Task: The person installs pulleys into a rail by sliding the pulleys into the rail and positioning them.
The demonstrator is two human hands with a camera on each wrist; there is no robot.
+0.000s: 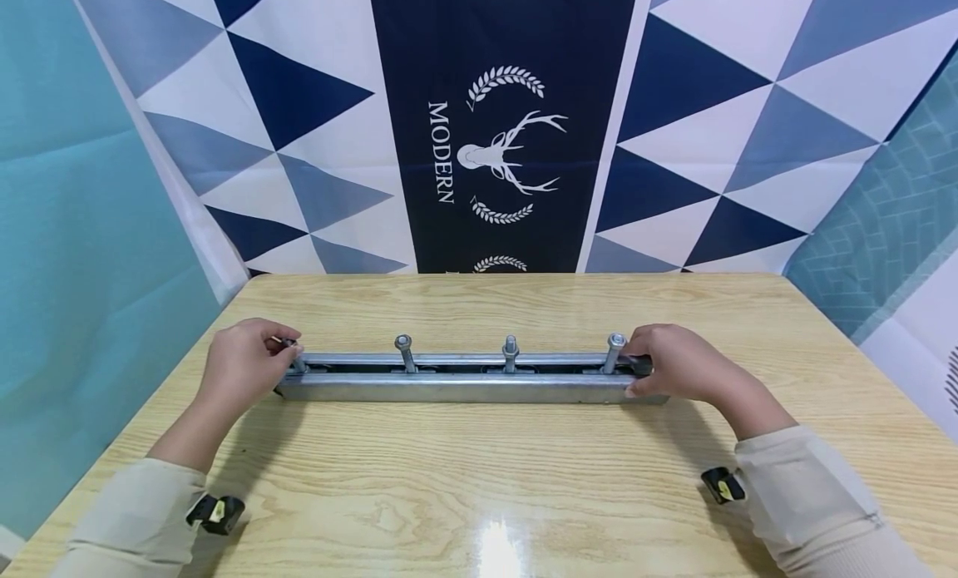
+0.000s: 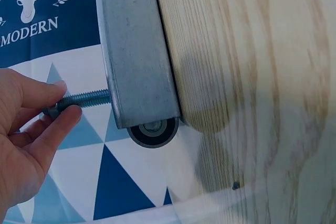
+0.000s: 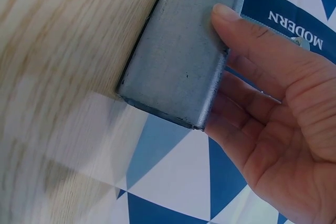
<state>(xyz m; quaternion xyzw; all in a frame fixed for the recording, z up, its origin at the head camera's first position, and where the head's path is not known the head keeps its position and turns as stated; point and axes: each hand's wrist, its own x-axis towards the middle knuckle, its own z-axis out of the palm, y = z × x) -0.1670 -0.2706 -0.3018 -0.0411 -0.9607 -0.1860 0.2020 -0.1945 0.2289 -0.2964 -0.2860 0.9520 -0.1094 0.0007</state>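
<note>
A long metal channel rail lies crosswise on the wooden table, its slotted side facing up. Several threaded bolts stand up from the slot, among them a bolt left of centre. At the left end, my left hand pinches the leftmost bolt near its top between thumb and fingers. A dark round wheel shows at that end of the rail. My right hand grips the right end, thumb on the near side wall; its other fingers are partly hidden behind the rail.
The wooden table extends in front of and behind the rail. A patterned cloth hangs at its far edge, and a teal cloth hangs on the left. A small dark spot marks the table near the rail's left end.
</note>
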